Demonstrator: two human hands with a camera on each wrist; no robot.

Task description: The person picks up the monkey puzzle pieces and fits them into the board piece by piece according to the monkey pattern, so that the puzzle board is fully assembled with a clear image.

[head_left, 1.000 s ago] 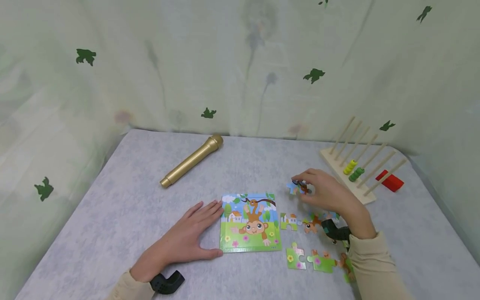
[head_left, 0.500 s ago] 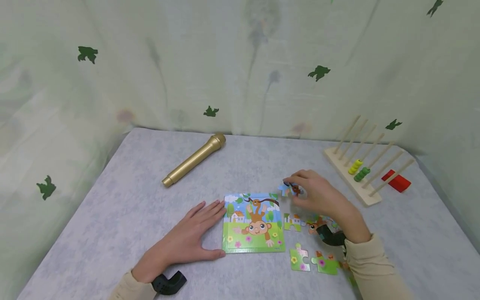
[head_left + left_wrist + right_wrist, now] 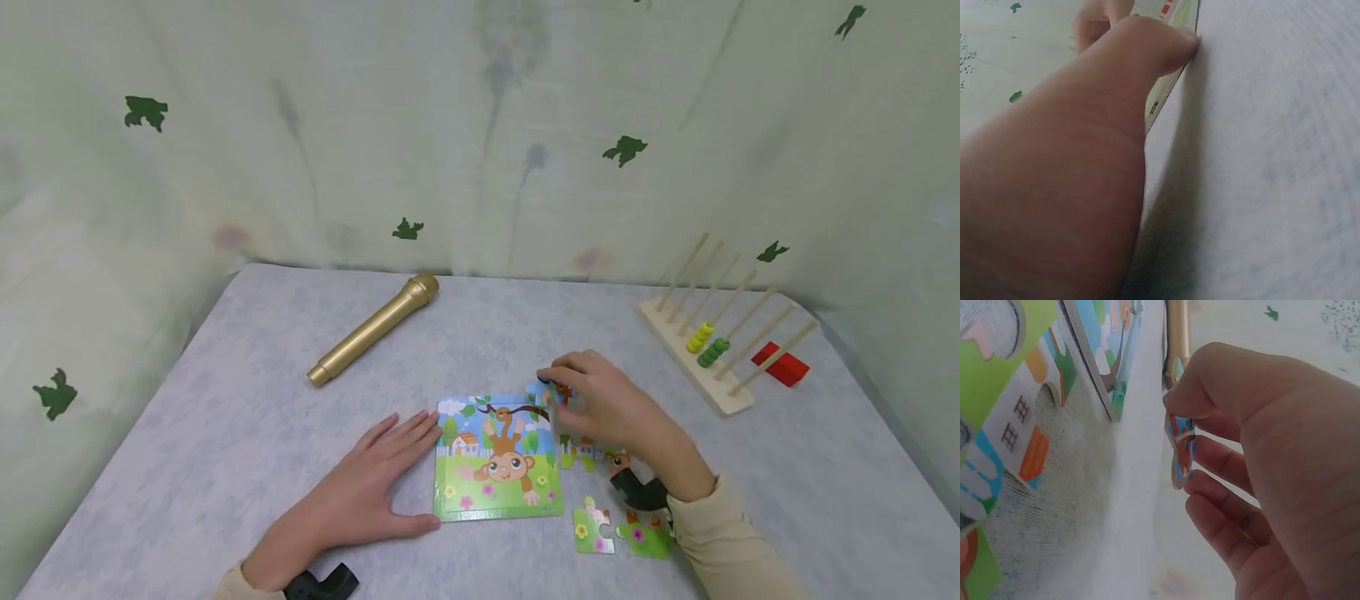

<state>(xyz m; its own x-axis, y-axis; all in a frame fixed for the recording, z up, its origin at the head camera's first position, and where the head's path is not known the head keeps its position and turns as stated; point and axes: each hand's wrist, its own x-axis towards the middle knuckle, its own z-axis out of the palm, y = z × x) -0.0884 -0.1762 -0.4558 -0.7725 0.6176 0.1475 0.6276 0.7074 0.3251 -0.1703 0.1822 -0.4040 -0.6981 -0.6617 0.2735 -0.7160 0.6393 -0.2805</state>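
Observation:
My right hand (image 3: 611,408) pinches a blue and brown jigsaw piece (image 3: 1182,447) between thumb and fingers. In the head view that piece overlaps the top right corner of a square puzzle board (image 3: 498,458) printed with a hanging monkey. My left hand (image 3: 367,483) lies with straight fingers along the board's left edge, fingertips and thumb right at it. Right of the board are a house piece (image 3: 577,452), a flower piece (image 3: 592,527) and a green piece (image 3: 647,537). My right wrist hides part of the other loose pieces.
A gold toy microphone (image 3: 375,329) lies at the back left. Back right stands a wooden peg rack (image 3: 693,358) with yellow and green beads, beside a red block (image 3: 782,364). A pale curtain (image 3: 465,142) hangs behind the table.
My right hand has carried the jigsaw piece leftward, from right of the board to its top right corner. The left hand stays at the board's left edge.

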